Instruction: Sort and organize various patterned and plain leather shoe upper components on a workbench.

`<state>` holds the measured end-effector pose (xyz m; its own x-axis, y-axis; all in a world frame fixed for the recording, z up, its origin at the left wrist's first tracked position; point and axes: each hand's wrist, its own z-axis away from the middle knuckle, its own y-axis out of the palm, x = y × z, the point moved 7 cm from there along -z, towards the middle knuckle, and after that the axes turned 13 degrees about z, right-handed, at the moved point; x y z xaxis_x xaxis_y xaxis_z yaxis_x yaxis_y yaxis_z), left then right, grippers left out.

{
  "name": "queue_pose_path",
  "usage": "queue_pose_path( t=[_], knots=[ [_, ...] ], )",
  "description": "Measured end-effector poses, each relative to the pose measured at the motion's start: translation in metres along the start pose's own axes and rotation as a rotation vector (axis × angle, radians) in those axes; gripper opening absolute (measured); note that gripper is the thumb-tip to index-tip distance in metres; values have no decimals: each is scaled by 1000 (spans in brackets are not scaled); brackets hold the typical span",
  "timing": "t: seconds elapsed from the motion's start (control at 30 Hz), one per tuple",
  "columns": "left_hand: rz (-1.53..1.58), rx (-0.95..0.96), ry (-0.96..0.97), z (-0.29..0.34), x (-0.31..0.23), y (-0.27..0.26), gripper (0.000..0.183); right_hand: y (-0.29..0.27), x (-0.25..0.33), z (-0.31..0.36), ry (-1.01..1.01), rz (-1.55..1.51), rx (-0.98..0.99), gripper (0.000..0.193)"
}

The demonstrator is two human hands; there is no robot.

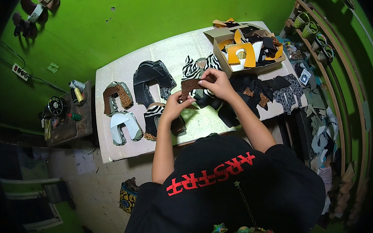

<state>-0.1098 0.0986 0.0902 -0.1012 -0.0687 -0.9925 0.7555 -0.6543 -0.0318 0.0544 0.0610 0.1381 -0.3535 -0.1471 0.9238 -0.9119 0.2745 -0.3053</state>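
Between my hands is a brown cut piece of leather or fabric [190, 86], raised a little over the table. My left hand [176, 106] pinches its lower edge, and my right hand [219, 85] grips its upper right side with thumb and fingers. Right behind it lie zebra-striped cut pieces [189, 70]. Beside my left wrist sits a stack of zebra, black and leopard-print pieces [151, 120]. Black cut pieces [227, 114] lie under my right forearm. What is directly beneath the brown piece is partly hidden by my hands.
On the pale table [150, 147], curved stacks stand at left: black [152, 73], brown-leopard [118, 97] and white [125, 128]. A cardboard box [256, 67] of orange, white and black scraps stands back right. Dark patterned pieces [287, 94] lie near the right edge. A wooden rack [330, 65] holds sandals.
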Motion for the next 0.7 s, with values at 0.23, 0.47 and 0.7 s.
queue_pose_path(
  t=[0.23,0.47,0.7],
  knots=[
    [165,2,-2,-6,1,-7,17,-29,-46,-7,19,66,-237,20],
    [220,-141,36,-21,-6,-19,19,1,-83,2,198,290,217,38],
    [210,-189,71,-34,-10,-32,20,25,-123,-18,320,532,558,48]
  ],
)
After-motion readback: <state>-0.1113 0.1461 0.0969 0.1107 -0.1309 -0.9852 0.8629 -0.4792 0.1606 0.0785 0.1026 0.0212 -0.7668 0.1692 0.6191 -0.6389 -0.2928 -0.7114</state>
